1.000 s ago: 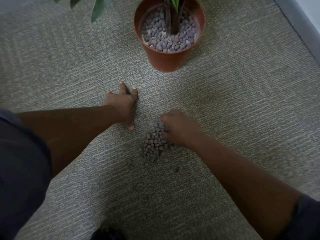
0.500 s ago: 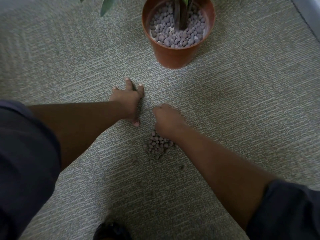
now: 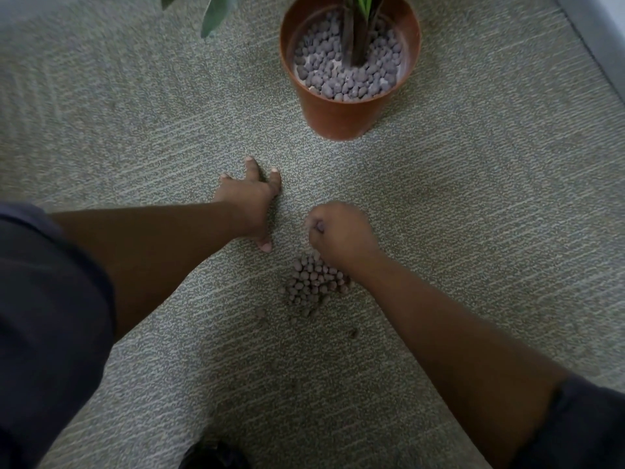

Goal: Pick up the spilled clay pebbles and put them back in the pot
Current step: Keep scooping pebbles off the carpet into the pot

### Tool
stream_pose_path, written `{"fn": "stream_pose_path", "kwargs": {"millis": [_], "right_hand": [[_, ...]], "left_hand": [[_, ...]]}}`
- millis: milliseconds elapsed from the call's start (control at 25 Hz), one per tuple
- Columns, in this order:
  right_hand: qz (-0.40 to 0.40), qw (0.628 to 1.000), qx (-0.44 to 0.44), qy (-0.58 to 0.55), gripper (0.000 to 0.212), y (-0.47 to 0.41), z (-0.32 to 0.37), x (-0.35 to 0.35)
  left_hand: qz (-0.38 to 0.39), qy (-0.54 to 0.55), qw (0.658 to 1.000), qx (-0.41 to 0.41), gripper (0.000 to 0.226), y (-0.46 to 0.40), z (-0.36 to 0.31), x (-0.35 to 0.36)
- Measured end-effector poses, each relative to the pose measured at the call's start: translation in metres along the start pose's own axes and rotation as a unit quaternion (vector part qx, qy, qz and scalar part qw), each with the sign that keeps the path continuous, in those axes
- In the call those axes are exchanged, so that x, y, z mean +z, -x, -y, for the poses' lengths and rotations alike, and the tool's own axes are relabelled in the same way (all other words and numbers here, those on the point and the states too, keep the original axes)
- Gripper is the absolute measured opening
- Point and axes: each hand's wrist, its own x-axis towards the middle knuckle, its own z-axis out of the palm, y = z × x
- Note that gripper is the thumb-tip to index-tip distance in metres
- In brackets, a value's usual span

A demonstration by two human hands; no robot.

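At the left edge of the frame a dark sleeve (image 3: 44,316) covers the upper part of the person's left arm, and the bare forearm runs toward the middle of the frame, ending in the left hand (image 3: 252,204), which rests palm-down on the grey-green carpet (image 3: 473,204) with its fingers straight and spread apart and the thumb pointing toward the lower edge. Above it, at the top of the frame, a green leaf (image 3: 216,10) hangs in. Just right of the left hand and apart from it, the right hand (image 3: 341,233) is curled into a loose fist, and a pebble shows between the thumb and the bent fingers, so it grips clay pebbles. Directly below that fist, near the middle of the frame, the pile of spilled clay pebbles (image 3: 313,282) lies on the carpet, with a few strays scattered further down. In the upper middle-right stands the terracotta-coloured pot (image 3: 338,116), upright, well apart from the pile, holding a layer of pebbles around a dark plant stem (image 3: 355,35). A grey baseboard (image 3: 595,32) crosses the upper right corner
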Motion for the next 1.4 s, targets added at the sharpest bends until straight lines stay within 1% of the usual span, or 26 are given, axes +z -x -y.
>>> {"fn": "stream_pose_path", "kwargs": {"millis": [120,200,280,320,360,440,480,520,600,640,680,720,760,800,840,880,920,1000,1120,1280,1400], "right_hand": [[-0.092,0.991,-0.024,-0.099,0.01,-0.011,0.011,-0.036],[-0.179,0.972,-0.051,-0.146,0.008,-0.032,0.022,-0.068],[-0.259,0.948,-0.076,-0.169,0.005,-0.059,0.031,-0.098],[-0.275,0.943,-0.078,-0.169,0.008,-0.071,0.035,-0.11],[-0.271,0.946,-0.072,-0.162,0.013,-0.081,0.036,-0.118],[-0.25,0.958,-0.062,-0.127,0.023,-0.088,0.03,-0.117],[-0.259,0.958,-0.069,-0.103,0.026,-0.084,0.026,-0.112],[-0.285,0.951,-0.085,-0.082,0.027,-0.078,0.021,-0.106],[-0.338,0.931,-0.117,-0.07,0.022,-0.062,0.008,-0.089],[-0.338,0.932,-0.116,-0.068,0.019,-0.055,0.0,-0.08],[-0.3,0.946,-0.101,-0.064,0.018,-0.048,-0.008,-0.07],[-0.232,0.969,-0.075,-0.048,0.019,-0.042,-0.017,-0.061],[-0.145,0.988,-0.043,-0.015,0.019,-0.037,-0.026,-0.052],[-0.059,0.998,-0.013,0.024,0.019,-0.031,-0.034,-0.044],[0.012,0.998,0.014,0.061,0.016,-0.026,-0.041,-0.036],[0.063,0.993,0.036,0.09,0.015,-0.02,-0.045,-0.03],[0.09,0.989,0.051,0.108,0.015,-0.016,-0.047,-0.026],[0.101,0.986,0.055,0.119,0.017,-0.01,-0.044,-0.021],[0.115,0.983,0.026,0.139,0.021,-0.009,-0.038,-0.017],[0.14,0.982,0.019,0.127,0.024,0.001,-0.033,-0.013],[0.144,0.979,0.012,0.144,0.02,0.007,-0.027,-0.006]], "left_hand": [[0.003,0.001,1.0,0.004,0.156,-0.003,0.002,0.003],[0.006,0.001,1.0,0.004,0.156,-0.005,0.002,0.004],[0.01,0.009,1.0,0.006,0.157,-0.007,0.003,0.004],[0.011,0.011,1.0,0.007,0.157,-0.008,0.004,0.005],[0.012,0.014,1.0,0.009,0.157,-0.008,0.004,0.005],[0.012,0.014,1.0,0.01,0.156,-0.01,0.005,0.007],[0.01,0.012,1.0,0.011,0.156,-0.011,0.005,0.008],[0.008,0.013,1.0,0.01,0.156,-0.011,0.005,0.008],[0.01,0.022,1.0,0.007,0.156,-0.011,0.006,0.009],[0.011,0.024,1.0,0.006,0.157,-0.011,0.006,0.009],[0.012,0.026,1.0,0.006,0.157,-0.011,0.006,0.01],[0.01,0.026,1.0,0.007,0.157,-0.011,0.006,0.01],[0.009,0.025,1.0,0.008,0.156,-0.011,0.006,0.01],[0.01,0.023,1.0,0.008,0.156,-0.011,0.006,0.01],[0.01,0.022,1.0,0.009,0.155,-0.011,0.006,0.009],[0.01,0.021,1.0,0.009,0.155,-0.011,0.006,0.009],[0.012,0.023,1.0,0.008,0.155,-0.01,0.005,0.009],[0.009,0.024,1.0,0.008,0.154,-0.01,0.006,0.008],[0.009,0.024,1.0,0.009,0.154,-0.01,0.005,0.009],[0.016,0.029,0.999,0.007,0.155,-0.009,0.006,0.009],[0.014,0.028,0.999,0.007,0.155,-0.009,0.005,0.008]]}}
